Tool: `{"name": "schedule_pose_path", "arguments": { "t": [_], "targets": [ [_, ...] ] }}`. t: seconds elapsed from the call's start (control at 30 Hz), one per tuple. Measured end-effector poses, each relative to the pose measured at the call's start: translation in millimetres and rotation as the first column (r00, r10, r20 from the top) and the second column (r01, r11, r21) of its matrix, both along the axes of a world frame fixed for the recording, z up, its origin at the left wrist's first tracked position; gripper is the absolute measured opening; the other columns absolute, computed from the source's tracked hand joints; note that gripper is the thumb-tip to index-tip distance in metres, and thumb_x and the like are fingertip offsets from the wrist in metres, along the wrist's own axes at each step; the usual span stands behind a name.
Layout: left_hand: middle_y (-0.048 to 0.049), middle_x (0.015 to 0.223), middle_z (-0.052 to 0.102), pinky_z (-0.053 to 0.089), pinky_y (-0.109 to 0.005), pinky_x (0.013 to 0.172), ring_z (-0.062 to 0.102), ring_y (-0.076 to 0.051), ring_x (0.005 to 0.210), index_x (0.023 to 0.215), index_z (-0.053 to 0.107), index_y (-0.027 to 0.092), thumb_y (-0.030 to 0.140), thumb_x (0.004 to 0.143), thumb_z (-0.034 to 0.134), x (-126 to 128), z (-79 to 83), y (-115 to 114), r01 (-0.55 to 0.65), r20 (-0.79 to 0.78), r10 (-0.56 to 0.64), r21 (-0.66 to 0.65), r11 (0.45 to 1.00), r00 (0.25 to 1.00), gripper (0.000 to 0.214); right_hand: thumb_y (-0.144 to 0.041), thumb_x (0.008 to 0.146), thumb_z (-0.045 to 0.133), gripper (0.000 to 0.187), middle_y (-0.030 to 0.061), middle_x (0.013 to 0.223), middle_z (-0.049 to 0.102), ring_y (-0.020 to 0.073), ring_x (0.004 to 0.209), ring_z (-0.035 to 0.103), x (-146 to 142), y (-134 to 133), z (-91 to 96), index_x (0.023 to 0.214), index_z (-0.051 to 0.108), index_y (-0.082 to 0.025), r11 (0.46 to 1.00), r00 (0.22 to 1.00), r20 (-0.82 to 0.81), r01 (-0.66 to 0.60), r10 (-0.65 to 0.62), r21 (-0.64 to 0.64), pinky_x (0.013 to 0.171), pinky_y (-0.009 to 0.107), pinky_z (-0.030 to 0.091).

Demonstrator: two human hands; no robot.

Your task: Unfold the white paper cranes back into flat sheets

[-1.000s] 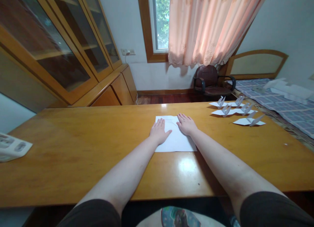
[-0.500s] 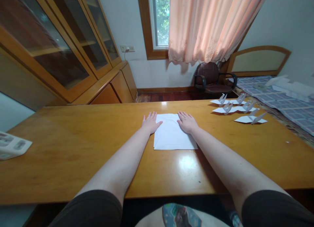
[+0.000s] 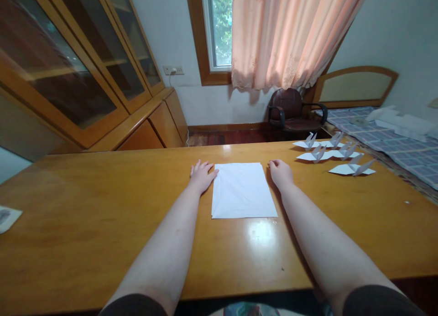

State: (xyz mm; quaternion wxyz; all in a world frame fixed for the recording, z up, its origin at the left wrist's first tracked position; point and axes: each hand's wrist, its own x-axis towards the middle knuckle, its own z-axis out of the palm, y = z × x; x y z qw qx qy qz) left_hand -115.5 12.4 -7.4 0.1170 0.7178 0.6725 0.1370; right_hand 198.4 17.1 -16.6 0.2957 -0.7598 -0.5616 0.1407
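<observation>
A white sheet of paper [image 3: 244,190] lies flat in front of me, with faint diagonal creases and edges that look layered at the left. My left hand [image 3: 202,176] rests palm down at the paper's upper left side, fingers spread on the table and the thumb tip on the paper's edge. Just past the upper right corner, my right hand [image 3: 282,174] is on the table with its fingers curled in. A small gap separates it from the sheet, and nothing shows in its fingers.
Several folded paper cranes [image 3: 352,169] stand at the table's far right. A white printed item [image 3: 8,218] is at the left edge of the wooden table [image 3: 102,225]. Beyond are a glass-door cabinet [image 3: 137,111], a brown armchair [image 3: 290,111] and a bed [image 3: 369,124].
Both hands have moved outward off the middle of the paper. The right hand has left the sheet and its fingers have curled in; the left keeps only its thumb at the edge.
</observation>
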Motion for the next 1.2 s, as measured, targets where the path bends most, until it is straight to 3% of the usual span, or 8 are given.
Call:
{"name": "schedule_pose_path", "arguments": {
  "t": [0.1,0.2,0.3,0.43,0.67,0.83,1.0,1.2],
  "targets": [
    [-0.0041,0.144,0.041,0.010,-0.054,0.112,0.018,-0.030,0.140,0.125,0.053,0.027,0.060,0.080,0.044,2.0,2.3,2.3,0.046,0.018,-0.046,-0.014,0.999,0.999,0.057,-0.040,0.085,0.042,0.034,0.0071,0.099,0.070,0.0238,0.095,0.062,-2.1,0.7,-2.1,0.096,0.068,-0.022,0.997,0.997,-0.021,-0.075,0.075,-0.005,0.083,0.034,0.045],
    [-0.0033,0.140,0.046,0.011,-0.052,0.113,0.021,-0.029,0.139,0.121,0.055,0.028,0.057,0.075,0.054,2.5,3.5,1.6,0.093,0.037,-0.093,-0.001,0.996,0.995,0.054,-0.040,0.082,0.048,0.032,0.0058,0.100,0.069,0.0203,0.093,0.062,-11.0,-0.5,-3.9,0.101,0.066,-0.021,0.981,0.980,-0.058,-0.193,0.193,0.003,0.083,0.031,0.045],
    [-0.0048,0.137,0.049,0.013,-0.049,0.113,0.029,-0.027,0.136,0.124,0.051,0.025,0.052,0.073,0.058,2.6,4.6,0.0,0.145,0.049,-0.146,0.008,0.989,0.988,0.058,-0.044,0.075,0.059,0.045,0.0074,0.109,0.066,0.0218,0.098,0.060,-18.0,-2.5,-2.5,0.114,0.060,-0.020,0.966,0.966,0.011,-0.260,0.260,-0.020,0.088,0.033,0.043],
    [-0.0069,0.135,0.051,0.019,-0.046,0.112,0.039,-0.026,0.129,0.127,0.049,0.022,0.049,0.072,0.060,2.2,6.8,-0.8,0.168,0.057,-0.169,0.015,0.986,0.984,0.062,-0.051,0.066,0.068,0.069,0.0108,0.123,0.059,0.0307,0.113,0.050,-22.1,-4.6,4.8,0.125,0.054,-0.019,0.952,0.927,0.214,-0.301,0.307,-0.063,0.096,0.042,0.035],
    [-0.0083,0.123,0.058,0.032,-0.043,0.104,0.048,-0.028,0.117,0.120,0.056,0.020,0.047,0.068,0.066,-0.5,5.9,1.5,0.224,0.110,-0.232,0.084,0.971,0.966,0.059,-0.051,0.065,0.071,0.068,0.0067,0.122,0.061,0.0297,0.111,0.051,-19.4,0.4,6.7,0.125,0.054,-0.023,0.926,0.905,0.201,-0.371,0.376,-0.065,0.095,0.042,0.036],
    [-0.0074,0.107,0.064,0.040,-0.040,0.095,0.055,-0.026,0.104,0.113,0.060,0.020,0.033,0.065,0.070,-1.2,1.9,6.6,0.189,0.238,-0.223,0.157,0.969,0.945,0.051,-0.052,0.062,0.073,0.072,0.0089,0.121,0.061,0.0299,0.111,0.052,-18.8,3.9,2.5,0.124,0.055,-0.021,0.936,0.917,0.189,-0.352,0.350,-0.025,0.095,0.042,0.036],
    [-0.0035,0.088,0.063,0.048,-0.033,0.082,0.059,-0.017,0.081,0.103,0.064,0.019,0.021,0.071,0.063,-0.6,-3.4,10.5,0.115,0.499,-0.205,0.205,0.972,0.842,0.032,-0.052,0.064,0.071,0.070,0.0080,0.112,0.065,0.0259,0.105,0.056,-19.5,4.0,3.2,0.124,0.054,-0.021,0.942,0.933,0.136,-0.335,0.333,-0.006,0.092,0.039,0.039],
    [-0.0048,0.100,0.062,0.050,-0.031,0.081,0.059,-0.014,0.081,0.103,0.063,0.019,0.019,0.074,0.061,2.0,-1.1,10.8,-0.061,0.646,-0.133,0.269,0.961,0.751,0.030,-0.059,0.059,0.071,0.068,0.0046,0.090,0.068,0.0226,0.085,0.060,-23.1,0.9,12.0,0.116,0.060,-0.023,0.929,0.911,0.184,-0.356,0.370,-0.102,0.076,0.033,0.041]
  ]
}}
